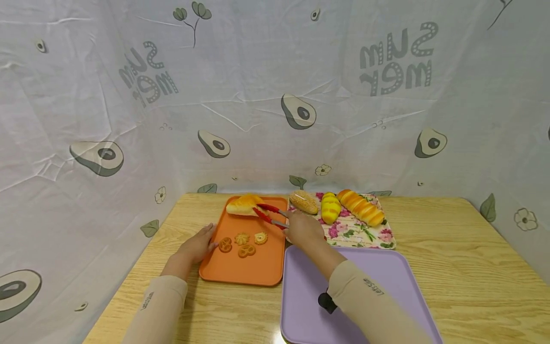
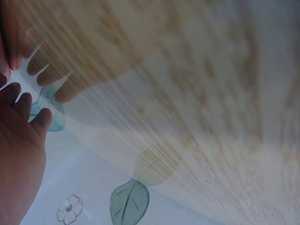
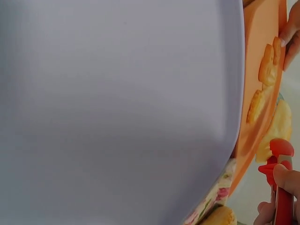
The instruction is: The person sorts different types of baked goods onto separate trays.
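Observation:
My right hand (image 1: 304, 229) holds a pair of tongs (image 1: 275, 220) with red tips and metal arms. The red tips (image 3: 280, 154) are at the right end of a golden bread loaf (image 1: 241, 206), which lies at the back of an orange tray (image 1: 240, 274). Against the left rim of that tray rests my left hand (image 1: 195, 246), its fingers fairly straight. On the tray in front of the loaf are two pretzel-shaped cookies (image 1: 247, 251), a flower-shaped cookie (image 1: 242, 239) and a round cookie (image 1: 260, 238).
Right of the orange tray, a floral tray (image 1: 356, 239) bears a seeded bun (image 1: 303, 202), a yellow bread (image 1: 331, 209) and a long ridged loaf (image 1: 361, 208). A purple tray (image 1: 301, 296) stands in front, under my right forearm. Printed cloth (image 1: 258, 119) hangs behind the wooden table (image 1: 464, 267).

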A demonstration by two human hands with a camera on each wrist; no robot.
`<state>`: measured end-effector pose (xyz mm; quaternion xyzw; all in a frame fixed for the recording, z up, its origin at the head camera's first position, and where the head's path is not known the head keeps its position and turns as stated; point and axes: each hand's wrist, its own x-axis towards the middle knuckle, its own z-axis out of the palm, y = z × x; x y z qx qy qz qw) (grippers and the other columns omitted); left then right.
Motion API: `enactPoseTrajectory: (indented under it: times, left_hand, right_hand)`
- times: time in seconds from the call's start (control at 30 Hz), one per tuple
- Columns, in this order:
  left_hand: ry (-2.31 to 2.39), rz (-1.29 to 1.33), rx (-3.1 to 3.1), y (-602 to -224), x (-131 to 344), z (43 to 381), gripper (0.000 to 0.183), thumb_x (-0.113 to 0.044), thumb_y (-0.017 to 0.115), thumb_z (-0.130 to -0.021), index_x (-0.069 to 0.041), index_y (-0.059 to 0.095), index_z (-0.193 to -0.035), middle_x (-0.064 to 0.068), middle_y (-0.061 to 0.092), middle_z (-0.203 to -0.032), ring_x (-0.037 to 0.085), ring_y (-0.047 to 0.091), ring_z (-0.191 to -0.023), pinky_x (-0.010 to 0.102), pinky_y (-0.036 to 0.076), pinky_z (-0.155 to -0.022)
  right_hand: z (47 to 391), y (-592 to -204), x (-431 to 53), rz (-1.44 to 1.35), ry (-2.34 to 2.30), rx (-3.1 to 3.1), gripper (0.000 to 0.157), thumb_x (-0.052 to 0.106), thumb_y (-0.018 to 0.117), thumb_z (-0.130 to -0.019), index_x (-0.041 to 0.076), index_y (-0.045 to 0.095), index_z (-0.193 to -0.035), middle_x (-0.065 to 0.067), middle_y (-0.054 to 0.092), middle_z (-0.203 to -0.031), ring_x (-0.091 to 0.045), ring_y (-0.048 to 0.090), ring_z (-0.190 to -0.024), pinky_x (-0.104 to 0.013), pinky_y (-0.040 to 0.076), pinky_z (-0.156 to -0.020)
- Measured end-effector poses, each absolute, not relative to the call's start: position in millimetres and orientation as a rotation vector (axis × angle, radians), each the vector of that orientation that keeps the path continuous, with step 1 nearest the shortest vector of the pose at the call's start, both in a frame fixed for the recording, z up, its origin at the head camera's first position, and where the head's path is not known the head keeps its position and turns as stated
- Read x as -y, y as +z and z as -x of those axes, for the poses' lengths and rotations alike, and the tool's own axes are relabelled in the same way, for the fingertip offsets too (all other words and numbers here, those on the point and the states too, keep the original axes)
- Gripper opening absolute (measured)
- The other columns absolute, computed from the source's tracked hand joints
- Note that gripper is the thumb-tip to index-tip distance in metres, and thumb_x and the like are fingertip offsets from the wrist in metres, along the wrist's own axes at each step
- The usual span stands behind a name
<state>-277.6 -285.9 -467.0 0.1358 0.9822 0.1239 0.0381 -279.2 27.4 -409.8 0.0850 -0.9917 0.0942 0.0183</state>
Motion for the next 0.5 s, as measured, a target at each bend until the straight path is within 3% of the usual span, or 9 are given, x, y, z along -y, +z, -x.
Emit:
enactPoseTrajectory:
  times: [0.27, 0.5]
  left_hand:
    - [0.377, -0.424, -3.011, -467, 286, 277, 0.059, -0.022, 0.051, -0.100, 0.004, 0.027, -0.148, 0.023, 0.024, -0.152, 0.041, 0.022, -0.138, 0.055, 0.028, -0.106]
    - [0.409, -0.416, -3.004, -465, 285, 275, 0.059, -0.021, 0.051, -0.100, 0.004, 0.027, -0.148, 0.023, 0.023, -0.152, 0.041, 0.022, -0.138, 0.056, 0.028, -0.106]
  right_hand:
    - [279, -396, -47, -0.292, 0.372, 3.045, 0.062, 0.039, 0.070, -0.086, 0.015, 0.051, -0.140, -0.010, 0.058, -0.128, -0.031, 0.063, -0.089, -0.045, 0.054, -0.062]
    - [279, -386, -70, -0.296, 0.388, 3.029, 0.063, 0.041, 0.068, -0.088, 0.013, 0.050, -0.141, -0.012, 0.055, -0.132, -0.033, 0.064, -0.088, -0.042, 0.053, -0.055]
